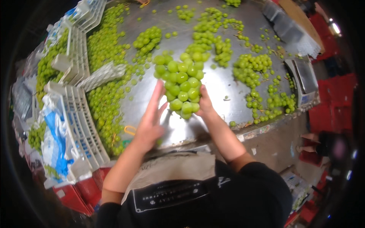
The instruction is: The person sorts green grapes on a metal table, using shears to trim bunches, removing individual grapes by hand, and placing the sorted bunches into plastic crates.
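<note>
A plump bunch of green grapes is lifted above the metal table, between my two hands. My left hand lies along its left side, fingers stretched upward and slightly blurred. At the lower right side, my right hand presses against the grapes, with part of its fingers hidden behind them. Beyond the held bunch lie more grape bunches, and a smaller bunch sits to the far left of it. Another group of grape bunches rests on the right.
Many loose grapes cover the table's left side, with a white foam net on them. White plastic crates line the left edge. An orange loop lies near the front. A scale-like device and clear plastic boxes stand right.
</note>
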{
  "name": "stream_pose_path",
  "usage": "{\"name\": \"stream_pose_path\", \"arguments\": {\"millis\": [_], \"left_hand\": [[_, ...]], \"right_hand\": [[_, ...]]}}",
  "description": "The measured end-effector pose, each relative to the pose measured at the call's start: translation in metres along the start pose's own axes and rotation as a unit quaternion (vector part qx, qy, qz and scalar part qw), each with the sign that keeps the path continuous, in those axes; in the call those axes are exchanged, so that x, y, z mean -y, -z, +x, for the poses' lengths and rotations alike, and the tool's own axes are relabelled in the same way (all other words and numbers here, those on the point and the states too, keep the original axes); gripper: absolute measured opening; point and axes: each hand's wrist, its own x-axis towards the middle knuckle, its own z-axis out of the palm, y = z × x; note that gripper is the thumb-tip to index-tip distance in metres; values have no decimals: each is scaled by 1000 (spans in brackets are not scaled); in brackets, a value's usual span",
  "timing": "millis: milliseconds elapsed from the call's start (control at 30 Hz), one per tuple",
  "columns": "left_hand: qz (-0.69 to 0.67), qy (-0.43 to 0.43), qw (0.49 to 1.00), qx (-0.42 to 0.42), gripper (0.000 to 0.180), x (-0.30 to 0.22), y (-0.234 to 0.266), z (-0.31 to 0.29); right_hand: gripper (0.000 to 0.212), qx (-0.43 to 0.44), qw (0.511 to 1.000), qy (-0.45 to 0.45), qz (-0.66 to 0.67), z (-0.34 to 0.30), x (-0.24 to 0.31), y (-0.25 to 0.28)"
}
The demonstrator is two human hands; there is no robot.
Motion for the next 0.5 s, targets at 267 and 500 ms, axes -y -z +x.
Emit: {"name": "stream_pose_path", "arguments": {"millis": [267,500], "left_hand": [[-12,41,998,-50,79,15,36,-9],[-58,102,983,-143,79,49,63,-20]], "right_hand": [[60,-76,987,136,-46,29,106,43],[53,-317,907,257,-106,106,258,123]]}}
